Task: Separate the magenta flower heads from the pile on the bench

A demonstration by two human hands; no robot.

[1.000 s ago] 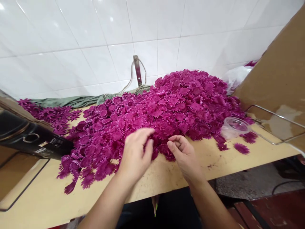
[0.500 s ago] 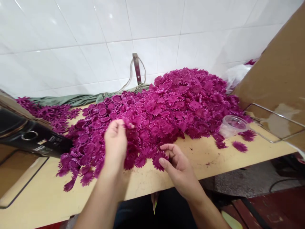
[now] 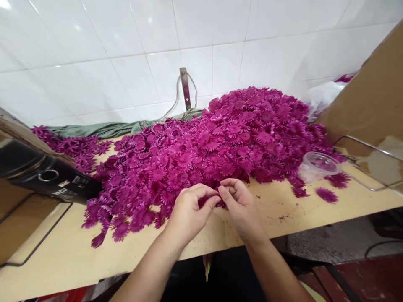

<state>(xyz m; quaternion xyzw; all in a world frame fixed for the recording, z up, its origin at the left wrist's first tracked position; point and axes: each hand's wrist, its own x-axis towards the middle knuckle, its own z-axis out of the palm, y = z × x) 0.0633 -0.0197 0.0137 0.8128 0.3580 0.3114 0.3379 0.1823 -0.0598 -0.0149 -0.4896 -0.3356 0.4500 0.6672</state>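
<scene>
A large heap of purple artificial flower heads (image 3: 226, 138) with fringed petals lies on the pale tabletop. At the heap's front edge my left hand (image 3: 189, 209) and my right hand (image 3: 242, 207) meet, fingertips almost touching. Both are closed in a pinch. A purple flower head (image 3: 222, 204) shows in part between them; the fingers cover most of it. Its petals sit at the right fingertips, and the left thumb and forefinger press at the same spot. Whether the left fingers hold a second piece cannot be seen.
A clear plastic cup (image 3: 319, 165) lies tilted at right, near two loose flower heads. Cardboard boxes with wire stands flank both sides. A black cylinder (image 3: 53, 176) leans in from the left, beside smaller star-shaped purple pieces (image 3: 78, 149). Green cloth (image 3: 103, 130) runs along the tiled wall.
My left hand has come down and right from over the heap to meet my right hand. My right hand has stayed near the heap's front edge with its flower head. The view has shifted slightly.
</scene>
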